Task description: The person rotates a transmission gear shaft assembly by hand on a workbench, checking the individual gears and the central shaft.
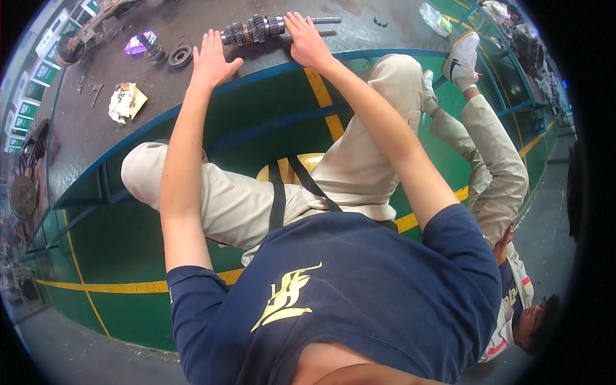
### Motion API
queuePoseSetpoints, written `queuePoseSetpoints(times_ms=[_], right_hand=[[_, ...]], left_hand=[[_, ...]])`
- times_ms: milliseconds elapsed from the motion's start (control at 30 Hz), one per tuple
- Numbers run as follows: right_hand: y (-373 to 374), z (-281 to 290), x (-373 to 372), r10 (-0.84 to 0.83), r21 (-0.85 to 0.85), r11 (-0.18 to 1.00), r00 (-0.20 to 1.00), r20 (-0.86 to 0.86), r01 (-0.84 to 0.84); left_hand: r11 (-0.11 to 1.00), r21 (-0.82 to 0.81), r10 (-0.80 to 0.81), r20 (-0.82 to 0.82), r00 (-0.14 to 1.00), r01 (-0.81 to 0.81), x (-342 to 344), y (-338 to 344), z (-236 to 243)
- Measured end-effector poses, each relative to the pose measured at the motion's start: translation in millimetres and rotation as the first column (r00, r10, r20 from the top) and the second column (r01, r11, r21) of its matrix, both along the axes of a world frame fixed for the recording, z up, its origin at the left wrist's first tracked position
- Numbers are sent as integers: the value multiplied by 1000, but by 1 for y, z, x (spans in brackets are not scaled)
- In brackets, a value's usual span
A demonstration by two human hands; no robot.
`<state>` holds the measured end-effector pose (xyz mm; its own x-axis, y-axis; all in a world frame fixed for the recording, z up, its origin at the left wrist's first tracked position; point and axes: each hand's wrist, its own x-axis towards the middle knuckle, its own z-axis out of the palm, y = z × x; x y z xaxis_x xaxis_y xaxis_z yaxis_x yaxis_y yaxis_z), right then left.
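A transmission shaft with several toothed gears (253, 31) lies crosswise on the dark metal workbench (378, 37). Its thin bare end points right. My left hand (213, 62) rests at the shaft's left end, fingers stretched forward and thumb spread to the side. Over the right part of the shaft lies my right hand (306, 42), fingers extended across it and not wrapped around. Neither hand lifts it. Left of my left hand sit a ring-shaped gear (180, 56) and a smaller dark gear (154, 54).
A purple packet (139, 43), crumpled paper (126, 102) and a small metal tool (97, 94) lie on the bench's left. A clear plastic bag (436, 19) is at the far right. The bench's blue edge runs before my knees. Another person's legs (494, 154) are at my right.
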<state>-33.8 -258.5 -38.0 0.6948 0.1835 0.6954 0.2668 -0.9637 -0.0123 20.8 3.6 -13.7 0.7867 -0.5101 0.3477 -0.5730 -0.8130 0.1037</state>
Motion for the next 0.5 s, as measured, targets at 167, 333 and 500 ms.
queuePoseSetpoints(times_ms=[167, 333, 500], right_hand=[[7, 10, 3, 7, 31, 1000, 999, -54, -5], [8, 25, 1, -12, 90, 996, 997, -77, 19], [5, 25, -3, -120, -23, 993, 965, -234, 118]], left_hand=[[997, -72, 23, -87, 996, -29, 5, 4, -5], [986, -163, -26, 9, 1000, 28, 1, 5, 2], [977, -210, -45, -80, 996, 27, -8, 8, 15]])
